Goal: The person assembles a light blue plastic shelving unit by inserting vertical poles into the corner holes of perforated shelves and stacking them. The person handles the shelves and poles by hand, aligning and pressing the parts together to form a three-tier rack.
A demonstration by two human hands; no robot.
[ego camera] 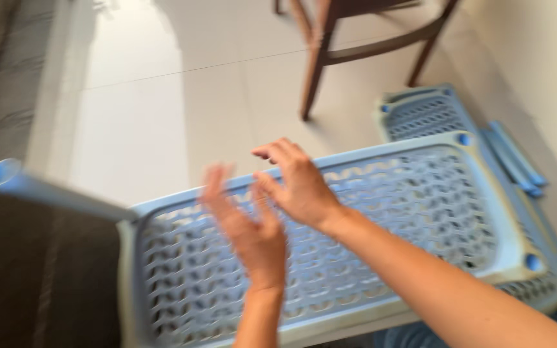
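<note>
A light blue plastic shelf panel (414, 212) with a perforated pattern lies tilted in front of me. A blue tube leg (40, 190) sticks out from its left corner. My left hand (249, 229) hovers over the panel's middle, blurred, fingers spread and holding nothing. Just to the right, my right hand (294, 183) is above the panel's far edge, fingers curled loosely and apart, also empty. The two hands are close together, nearly touching.
A second blue shelf panel (423, 113) lies on the pale tiled floor behind, with blue tube legs (514, 158) beside it by the wall. A wooden chair (349, 45) stands further back. A dark sofa edge (8, 270) is at left.
</note>
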